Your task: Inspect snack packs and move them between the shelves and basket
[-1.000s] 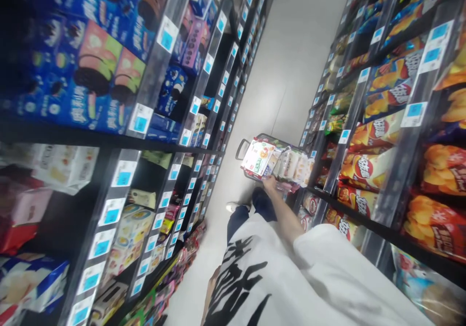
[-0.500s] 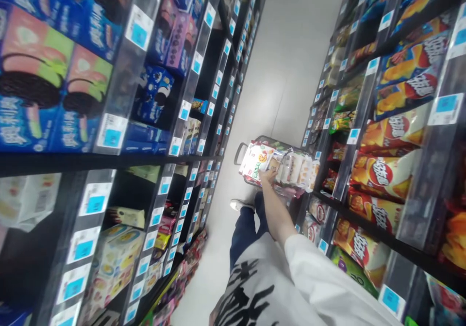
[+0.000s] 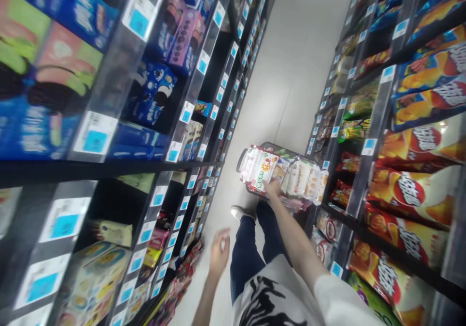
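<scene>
A dark shopping basket point(image 3: 241, 160), filled with packaged food, is in front of my legs. My right hand point(image 3: 274, 188) reaches down to its middle, fingers closed as if round the basket's grip; the exact hold is hidden by the packs. Next to these fingers lies a white pack with red and green print point(image 3: 262, 169). Clear-wrapped pale packs point(image 3: 299, 178) fill the basket's other end. My left hand point(image 3: 219, 252) hangs at my left side above the floor, slightly blurred. Its fingers are loosely bent and apart, with nothing in them.
A narrow aisle floor point(image 3: 291, 73) runs ahead between shelves. Blue cookie boxes point(image 3: 153, 93) stand on the left shelves. Bags of chips point(image 3: 407, 190) line the right shelves, close to the basket's right end. Price labels point(image 3: 136, 18) edge the shelves.
My left hand has come into view at the lower left. The shelves have slid past toward me, and the basket with my right hand sits slightly lower and further right in view.
</scene>
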A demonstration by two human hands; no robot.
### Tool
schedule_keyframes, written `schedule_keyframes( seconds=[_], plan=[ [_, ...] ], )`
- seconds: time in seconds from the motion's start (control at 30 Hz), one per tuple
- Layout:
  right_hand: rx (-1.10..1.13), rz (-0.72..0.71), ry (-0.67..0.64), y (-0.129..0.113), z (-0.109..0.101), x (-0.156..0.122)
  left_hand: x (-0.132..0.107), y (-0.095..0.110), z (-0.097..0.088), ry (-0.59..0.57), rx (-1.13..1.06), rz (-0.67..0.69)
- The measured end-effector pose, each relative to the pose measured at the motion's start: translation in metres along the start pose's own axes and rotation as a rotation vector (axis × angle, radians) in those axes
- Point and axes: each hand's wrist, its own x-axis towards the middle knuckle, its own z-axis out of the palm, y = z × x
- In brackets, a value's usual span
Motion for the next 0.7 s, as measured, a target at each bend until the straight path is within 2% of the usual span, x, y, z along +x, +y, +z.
schedule_keyframes(
  seconds=[0.1, 0.17, 0.2, 0.23, 0.27, 0.3, 0.33, 0.4, 0.5, 0.53, 0.6, 0.7],
  plan=[
    [0.025, -0.09, 0.021, 0.018, 0.01, 0.013, 0.15, 0.008, 0.031, -0.011, 0.082, 0.087],
    [0.034, -0.139, 0.038, 0.028, 0.016, 0.021, 0.238, 0.017, 0.057, -0.054, 0.078, 0.109],
    [0.04, -0.163, 0.044, 0.031, 0.018, 0.024, 0.271, 0.02, 0.071, -0.08, 0.069, 0.117],
    [0.049, -0.189, 0.045, 0.034, 0.021, 0.027, 0.293, 0.024, 0.085, -0.097, 0.061, 0.121],
    [0.062, -0.216, 0.04, 0.035, 0.023, 0.028, 0.306, 0.028, 0.098, -0.107, 0.053, 0.128],
    [0.081, -0.242, 0.029, 0.036, 0.026, 0.029, 0.308, 0.032, 0.11, -0.113, 0.044, 0.141],
    [0.106, -0.266, 0.013, 0.036, 0.027, 0.029, 0.3, 0.036, 0.122, -0.123, 0.033, 0.162],
    [0.165, -0.299, -0.027, 0.038, 0.028, 0.026, 0.26, 0.042, 0.141, -0.119, -0.019, 0.257],
    [0.251, -0.313, -0.098, 0.041, 0.018, 0.019, 0.165, 0.035, 0.157, -0.084, -0.178, 0.327],
    [0.274, -0.31, -0.123, 0.042, 0.011, 0.017, 0.13, 0.028, 0.157, -0.104, -0.219, 0.293],
    [0.309, -0.294, -0.167, 0.043, -0.007, 0.013, 0.065, 0.007, 0.15, -0.226, -0.27, 0.204],
    [0.337, -0.258, -0.222, 0.042, -0.044, 0.002, -0.01, -0.028, 0.122, -0.519, -0.295, -0.026]
  ],
)
